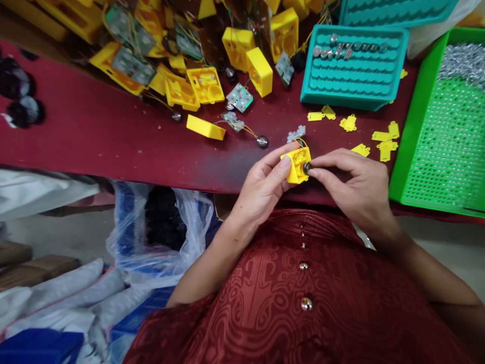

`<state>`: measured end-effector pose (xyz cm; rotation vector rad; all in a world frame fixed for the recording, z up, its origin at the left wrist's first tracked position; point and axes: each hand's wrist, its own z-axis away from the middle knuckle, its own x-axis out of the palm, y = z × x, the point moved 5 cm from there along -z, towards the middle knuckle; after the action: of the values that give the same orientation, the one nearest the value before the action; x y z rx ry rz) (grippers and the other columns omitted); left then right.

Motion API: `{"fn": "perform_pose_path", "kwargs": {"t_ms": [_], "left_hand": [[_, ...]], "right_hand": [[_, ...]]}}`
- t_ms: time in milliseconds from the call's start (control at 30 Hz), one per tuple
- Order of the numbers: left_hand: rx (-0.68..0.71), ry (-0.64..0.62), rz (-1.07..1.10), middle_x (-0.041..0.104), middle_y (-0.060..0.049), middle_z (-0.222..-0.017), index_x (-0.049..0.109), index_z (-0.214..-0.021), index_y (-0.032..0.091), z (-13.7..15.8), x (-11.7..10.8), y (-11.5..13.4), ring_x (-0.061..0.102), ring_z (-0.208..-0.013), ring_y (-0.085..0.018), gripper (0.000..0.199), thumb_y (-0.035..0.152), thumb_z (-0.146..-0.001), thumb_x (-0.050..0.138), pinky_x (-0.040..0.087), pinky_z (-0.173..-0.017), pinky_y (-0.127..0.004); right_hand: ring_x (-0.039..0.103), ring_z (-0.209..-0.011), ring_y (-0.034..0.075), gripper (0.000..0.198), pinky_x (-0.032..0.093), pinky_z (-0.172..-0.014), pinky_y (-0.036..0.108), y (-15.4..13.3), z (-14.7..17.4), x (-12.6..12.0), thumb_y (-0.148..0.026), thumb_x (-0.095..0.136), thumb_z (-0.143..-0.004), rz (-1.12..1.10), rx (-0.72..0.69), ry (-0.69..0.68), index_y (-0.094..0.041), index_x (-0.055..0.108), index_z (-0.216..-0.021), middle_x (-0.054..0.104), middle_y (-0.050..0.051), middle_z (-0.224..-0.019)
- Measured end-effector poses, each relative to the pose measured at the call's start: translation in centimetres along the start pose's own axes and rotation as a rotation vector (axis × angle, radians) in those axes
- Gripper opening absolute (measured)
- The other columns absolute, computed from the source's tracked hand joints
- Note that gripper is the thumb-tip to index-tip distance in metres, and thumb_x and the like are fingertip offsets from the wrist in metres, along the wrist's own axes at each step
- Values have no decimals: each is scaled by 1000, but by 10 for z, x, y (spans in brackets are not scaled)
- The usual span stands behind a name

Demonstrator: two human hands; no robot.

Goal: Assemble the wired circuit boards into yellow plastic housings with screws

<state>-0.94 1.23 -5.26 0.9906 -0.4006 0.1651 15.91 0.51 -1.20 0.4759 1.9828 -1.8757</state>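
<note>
holding a small yellow case point(294, 175) above the front edge of the red-covered table point(113, 136), my left hand point(262, 186) grips it between thumb and fingers. my right hand point(358, 184) pinches a small dark round part point(306, 167) between thumb and forefinger, right at the case's right side; i cannot tell whether it is seated. thin wires point(301, 143) show at the case's top, just beside a grey circuit board point(296, 134). farther left lie a yellow shell point(205, 127) and a dark disc point(262, 141) on wires. beyond my right hand sit yellow tabs point(387, 150) and a teal tray point(352, 81) holding metal cells point(333, 52); a green basket point(432, 156) of silvery pieces point(462, 63) stands to the right.
</note>
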Motion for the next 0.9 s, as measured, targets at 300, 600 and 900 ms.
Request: {"fn": "perform_pose_path", "kwargs": {"t_ms": [300, 600, 900], "left_hand": [[91, -4, -133, 80, -5, -134, 79, -125, 27, 2, 4, 1, 76, -119, -22, 41, 48, -90, 86, 63, -99, -32], [98, -69, -88, 79, -7, -135, 72, -132, 24, 6, 15, 0, 75, -127, -24, 51, 45, -88, 88, 58, -111, -35], [85, -38, -14, 85, -5, -112, 66, -118, 20, -11, 19, 0, 83, -92, -17, 55, 34, -76, 98, 66, -75, -23]], "right_hand": [[73, -86, 18, 13, 60, -82, 33, -5, 5, 1, -22, 70, -100, 238, -142, -12, -22, 83, -98, 79, 5, -97], [72, -93, 19, 20, 60, -89, 36, -12, 8, -1, -21, 60, -105, 314, -209, -34, -19, 80, -99, 77, 8, -100], [72, -89, 13, 25, 63, -79, 29, -1, 10, -19, -20, 66, -101, -73, -147, 204, -18, 76, -123, 77, 6, -104]]}}
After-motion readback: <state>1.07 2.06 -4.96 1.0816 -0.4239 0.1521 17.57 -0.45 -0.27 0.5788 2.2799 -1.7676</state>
